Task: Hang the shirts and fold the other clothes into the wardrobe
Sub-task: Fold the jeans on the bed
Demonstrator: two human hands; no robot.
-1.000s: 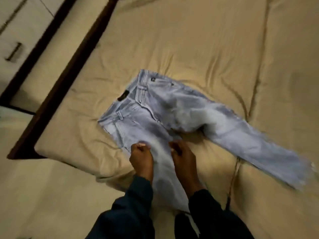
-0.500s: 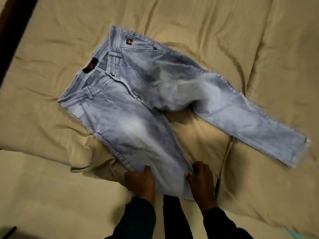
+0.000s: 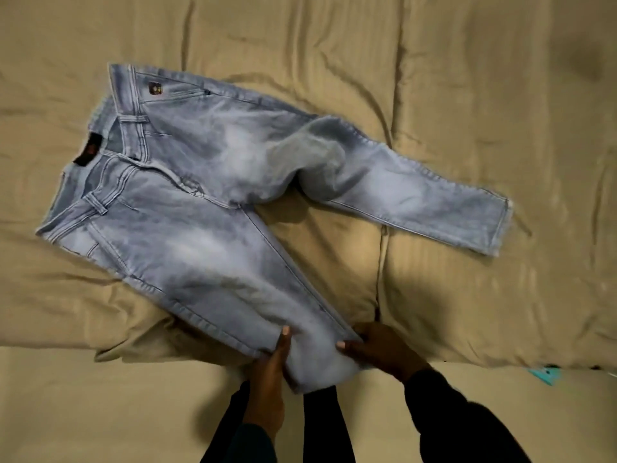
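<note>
Light-wash jeans lie spread on the tan quilt, waistband toward its left edge, legs splayed apart. Far leg runs off to the right; near leg reaches the quilt's near edge and hangs over it. Left hand pinches the outer seam of that leg, thumb on top. Right hand grips the inner seam just beside it.

Step, by my reading: folding the jeans, not yet begun. Next move calls for bringing the held leg over onto the far one, seams matched.
</note>
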